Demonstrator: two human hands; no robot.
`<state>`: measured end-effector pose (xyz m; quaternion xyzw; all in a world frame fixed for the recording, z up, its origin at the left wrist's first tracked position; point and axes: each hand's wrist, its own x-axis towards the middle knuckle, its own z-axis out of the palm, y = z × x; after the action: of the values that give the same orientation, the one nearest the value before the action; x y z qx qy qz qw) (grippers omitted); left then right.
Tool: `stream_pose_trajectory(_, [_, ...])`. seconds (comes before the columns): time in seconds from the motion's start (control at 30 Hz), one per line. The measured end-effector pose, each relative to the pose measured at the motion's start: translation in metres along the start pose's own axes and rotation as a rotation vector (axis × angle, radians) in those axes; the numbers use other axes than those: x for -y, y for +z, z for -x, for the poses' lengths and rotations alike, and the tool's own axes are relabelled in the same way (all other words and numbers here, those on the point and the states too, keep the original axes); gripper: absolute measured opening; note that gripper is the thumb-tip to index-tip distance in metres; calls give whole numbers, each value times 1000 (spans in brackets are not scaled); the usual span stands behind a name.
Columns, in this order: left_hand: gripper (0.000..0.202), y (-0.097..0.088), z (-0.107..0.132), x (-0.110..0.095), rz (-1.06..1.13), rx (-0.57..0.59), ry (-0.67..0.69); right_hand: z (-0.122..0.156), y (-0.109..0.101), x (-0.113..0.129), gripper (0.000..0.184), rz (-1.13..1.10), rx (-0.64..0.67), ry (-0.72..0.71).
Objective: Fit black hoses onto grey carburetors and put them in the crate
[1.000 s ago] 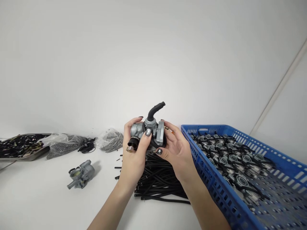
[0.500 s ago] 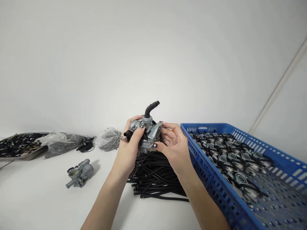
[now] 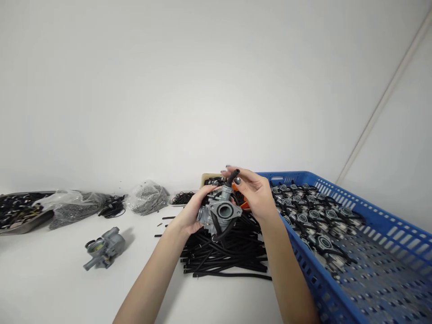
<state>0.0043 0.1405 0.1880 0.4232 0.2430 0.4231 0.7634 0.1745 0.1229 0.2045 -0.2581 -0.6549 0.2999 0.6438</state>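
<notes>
The left hand (image 3: 193,217) had its fingers closed round a grey cast-metal carburettor (image 3: 220,213), held just above a heap of thin black rubber tubes (image 3: 225,254) lying midway along the white surface (image 3: 50,288). The right hand (image 3: 257,196) pinched the black bent rubber hose (image 3: 232,176) at the carburettor's top between its fingertips. Just to the right stood a blue plastic crate (image 3: 332,294) filled with similar parts. Toward the left edge lay a second grey carburettor body (image 3: 103,248) – well apart – and, near the far edge, clear bags of small metal pieces (image 3: 147,198).
</notes>
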Motion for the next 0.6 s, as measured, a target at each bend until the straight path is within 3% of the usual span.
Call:
stream_pose_trajectory(0.27, [29, 8, 4, 4, -14, 2, -2, 1, 2, 0, 21, -30, -40, -19])
stream_pose_trajectory(0.37, [30, 11, 4, 0, -37, -42, 38, 2, 2, 2, 26, 11, -50, -63])
stream_pose_trajectory(0.43, [33, 14, 5, -2, -61, -113, 169, 4, 1, 6, 44, 29, -15, -73])
stream_pose_trajectory(0.6, [44, 15, 14, -2, -227, -365, 723, 21, 16, 21, 99, 187, 255, -10])
